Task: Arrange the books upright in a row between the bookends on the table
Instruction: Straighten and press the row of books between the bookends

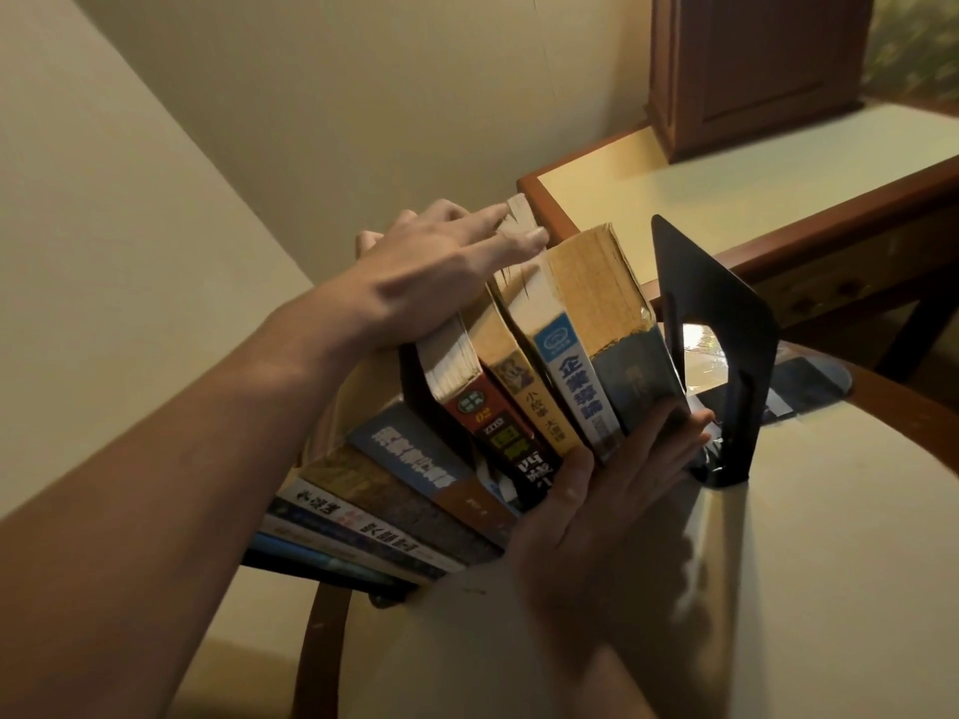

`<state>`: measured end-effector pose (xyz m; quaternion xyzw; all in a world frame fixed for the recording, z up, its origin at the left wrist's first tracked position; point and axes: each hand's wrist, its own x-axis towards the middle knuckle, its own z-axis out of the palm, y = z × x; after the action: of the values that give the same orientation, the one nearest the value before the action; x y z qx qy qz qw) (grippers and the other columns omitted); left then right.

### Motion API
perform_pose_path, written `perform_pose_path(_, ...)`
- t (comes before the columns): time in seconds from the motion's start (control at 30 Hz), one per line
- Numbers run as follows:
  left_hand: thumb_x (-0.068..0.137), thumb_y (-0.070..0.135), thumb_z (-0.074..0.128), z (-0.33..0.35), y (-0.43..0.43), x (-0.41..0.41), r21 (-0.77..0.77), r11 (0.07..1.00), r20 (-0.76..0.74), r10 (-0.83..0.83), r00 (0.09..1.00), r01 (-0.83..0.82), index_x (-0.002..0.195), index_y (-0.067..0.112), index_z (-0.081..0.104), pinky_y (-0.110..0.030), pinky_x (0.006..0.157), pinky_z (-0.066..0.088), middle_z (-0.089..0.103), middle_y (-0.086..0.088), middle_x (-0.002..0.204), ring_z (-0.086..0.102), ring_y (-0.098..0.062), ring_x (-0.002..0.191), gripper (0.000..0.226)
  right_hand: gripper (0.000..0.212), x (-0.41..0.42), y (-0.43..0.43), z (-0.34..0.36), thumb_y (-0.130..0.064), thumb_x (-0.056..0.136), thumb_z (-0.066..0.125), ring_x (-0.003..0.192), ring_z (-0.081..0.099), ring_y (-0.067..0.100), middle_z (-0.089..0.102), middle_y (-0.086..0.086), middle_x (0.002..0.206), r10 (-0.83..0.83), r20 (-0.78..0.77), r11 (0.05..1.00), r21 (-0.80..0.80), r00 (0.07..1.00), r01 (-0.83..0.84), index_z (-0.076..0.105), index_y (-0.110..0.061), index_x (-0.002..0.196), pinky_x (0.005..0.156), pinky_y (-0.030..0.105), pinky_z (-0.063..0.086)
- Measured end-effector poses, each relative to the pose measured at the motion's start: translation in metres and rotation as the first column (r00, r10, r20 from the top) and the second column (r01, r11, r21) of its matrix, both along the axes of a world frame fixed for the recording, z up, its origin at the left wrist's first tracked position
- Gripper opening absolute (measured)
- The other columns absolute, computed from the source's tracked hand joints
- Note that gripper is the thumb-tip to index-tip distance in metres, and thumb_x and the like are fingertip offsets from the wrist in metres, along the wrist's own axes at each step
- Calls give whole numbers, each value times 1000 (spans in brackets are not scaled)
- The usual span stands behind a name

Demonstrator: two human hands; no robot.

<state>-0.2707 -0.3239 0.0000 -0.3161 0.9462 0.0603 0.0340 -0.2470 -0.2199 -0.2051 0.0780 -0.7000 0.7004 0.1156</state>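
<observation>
- A pale-topped bench (840, 552) with a curved brown wooden rim fills the foreground of a room with plain cream walls.
- A second bench (726, 184), straight-edged and trimmed in the same brown wood, stands well behind it and carries a wooden cabinet (752, 70) against the wall.
- Four upright books (565, 350) stand spine-out near the first bench's far side, just left of a black bookend (721, 324).
- The rightmost, dark blue volume stands just beside the bookend's plate; whether they touch cannot be told.
- The left hand (430, 282) lies flat across the books' top edges, fingers straight and gripping nothing.
- The right hand (617, 490) presses the lower spines, fingers (669, 433) extended against the dark blue book, curled round nothing.
- A stack of flat books (394, 505) lies left of the upright ones, at the bench's left rim, its lowest volumes reaching the edge.
- A dark upright plate (412, 381) shows between the stack and the red-spined book.
- Bare pale top spreads in front of and right of the bookend, towards the right rim.
- A dark flat item (809, 381), too blurred to identify, lies behind the bookend near the far rim.
</observation>
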Motion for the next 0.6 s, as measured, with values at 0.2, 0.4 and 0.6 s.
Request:
perform_pose_path(0.2, 70, 79, 30, 3, 2, -9, -20, 1000, 79, -16, 997, 17, 155, 49, 9, -63, 114, 8, 15, 10, 165, 14, -27, 149, 93, 72, -2, 0, 0, -44, 100, 22, 154, 1, 36, 8, 23, 165, -5, -20, 1000, -2, 1000, 5, 25, 3, 154, 121, 63, 6)
perform_pose_path(0.4, 67, 74, 34, 6, 1, -17, 14, 1000, 92, -19, 996, 17, 151, 51, 24, -68, 113, 9, 20, 11, 163, 18, -25, 148, 87, 73, -1, 0, -2, -48, 101, 20, 155, -1, 35, 6, 21, 166, 2, -34, 1000, 21, 999, -1, 23, 1, 155, 122, 61, 4)
perform_pose_path(0.6, 66, 75, 38, 3, 3, -9, 36, 999, 34, -14, 999, 13, 139, 52, 43, -62, 112, 19, 31, 10, 154, 26, -22, 141, 77, 73, -3, 1, -3, -48, 100, 22, 155, 1, 36, 10, 20, 166, -25, -59, 999, 38, 998, 27, 24, 0, 154, 120, 63, 6)
